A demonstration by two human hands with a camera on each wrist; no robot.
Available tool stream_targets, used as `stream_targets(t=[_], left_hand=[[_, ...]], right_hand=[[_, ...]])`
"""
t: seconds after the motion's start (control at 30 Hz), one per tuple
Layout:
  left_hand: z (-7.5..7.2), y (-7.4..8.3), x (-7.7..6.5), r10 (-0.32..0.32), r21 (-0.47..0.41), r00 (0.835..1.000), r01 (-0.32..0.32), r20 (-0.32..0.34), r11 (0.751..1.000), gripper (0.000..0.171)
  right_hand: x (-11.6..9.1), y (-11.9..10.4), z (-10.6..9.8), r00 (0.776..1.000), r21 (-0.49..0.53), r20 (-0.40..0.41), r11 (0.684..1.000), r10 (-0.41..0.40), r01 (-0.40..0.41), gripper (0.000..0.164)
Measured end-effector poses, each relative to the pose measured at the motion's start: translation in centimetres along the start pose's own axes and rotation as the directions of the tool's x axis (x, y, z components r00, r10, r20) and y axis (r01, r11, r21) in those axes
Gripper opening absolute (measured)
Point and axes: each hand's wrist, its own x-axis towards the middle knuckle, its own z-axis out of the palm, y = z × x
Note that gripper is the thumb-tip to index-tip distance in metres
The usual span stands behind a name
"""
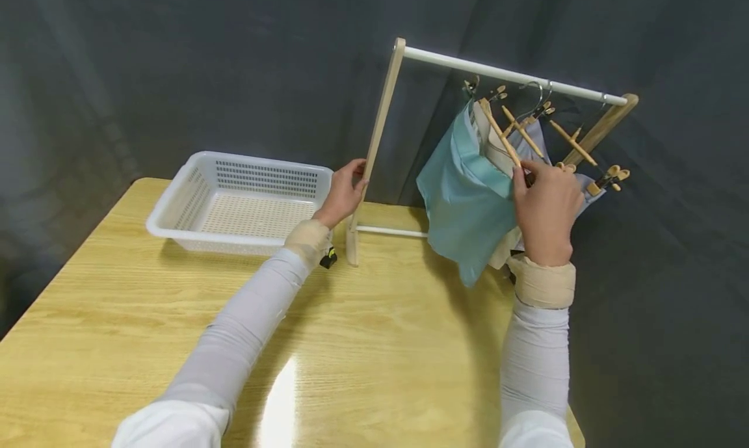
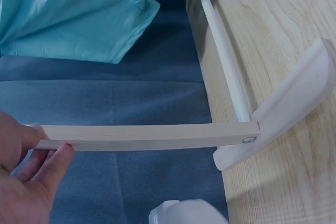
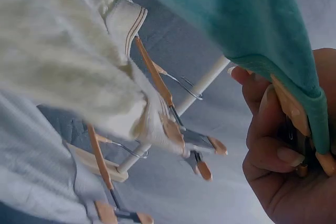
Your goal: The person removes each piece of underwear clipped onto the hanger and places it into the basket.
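Observation:
On the left, my left hand (image 1: 343, 194) pinches the upright (image 1: 383, 110) of a small wooden clothes rack. In the left wrist view, the thumb and fingers (image 2: 55, 169) lie on either side of that post. My right hand (image 1: 550, 207) grips the near end of a wooden clip hanger (image 1: 500, 134) from which a teal garment (image 1: 468, 194) hangs. Its fingers curl round the clip (image 3: 291, 106) at the garment's edge in the right wrist view. Behind it, a cream garment (image 3: 68, 77) and a pale grey garment (image 3: 31, 161) hang from other clip hangers.
The rack's white top rail (image 1: 456, 61) carries the hanger hooks, and a lower white bar (image 1: 392, 231) runs near the table. A white plastic basket (image 1: 234, 245) stands left of the rack on the wooden table (image 1: 363, 344). A dark curtain (image 1: 263, 77) hangs behind.

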Motion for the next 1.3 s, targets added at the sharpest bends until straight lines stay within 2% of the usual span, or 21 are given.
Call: stream_targets(t=[0.17, 0.4, 0.57, 0.77, 0.87, 1.03, 1.17, 1.3], left_hand=[[-0.1, 0.1, -0.1, -0.029, 0.020, 0.999, 0.028, 0.042, 0.999, 0.039], [-0.8, 0.4, 0.0, -0.048, 0.030, 0.995, 0.045, 0.086, 0.999, 0.040], [-1.3, 0.7, -0.6, -0.085, 0.004, 0.991, 0.085, 0.102, 0.996, 0.051], [-2.7, 1.7, -2.2, -0.088, -0.054, 0.991, 0.094, 0.100, 0.994, 0.049], [-3.4, 2.2, -2.9, -0.061, -0.075, 0.994, 0.068, 0.090, 0.995, 0.047], [-4.2, 3.3, -3.6, 0.047, -0.157, 0.995, -0.032, 0.089, 0.987, 0.044], [-5.2, 3.9, -4.2, 0.127, -0.215, 0.984, -0.099, 0.121, 0.972, 0.043], [-7.5, 4.9, -5.3, 0.153, -0.243, 0.972, -0.107, 0.177, 0.964, 0.037]], right_hand=[[-2.8, 0.4, -0.4, 0.999, 0.019, -0.012, 0.999, -0.032, 0.032, 0.034], [-6.3, 0.7, -0.2, 0.992, 0.030, -0.016, 0.991, -0.127, 0.128, 0.030], [-8.7, 0.9, 0.6, 0.972, 0.054, -0.051, 0.971, -0.231, 0.234, 0.024], [-11.2, 0.6, 1.4, 0.942, 0.091, -0.085, 0.939, -0.326, 0.333, 0.021], [-12.2, 0.4, 1.6, 0.928, 0.100, -0.077, 0.924, -0.364, 0.370, 0.021], [-13.4, 0.0, 1.8, 0.900, 0.146, -0.104, 0.889, -0.423, 0.434, 0.019], [-13.9, -0.4, 2.3, 0.870, 0.209, -0.139, 0.845, -0.473, 0.492, 0.018], [-14.1, -0.9, 3.3, 0.832, 0.261, -0.169, 0.791, -0.528, 0.554, 0.017]])
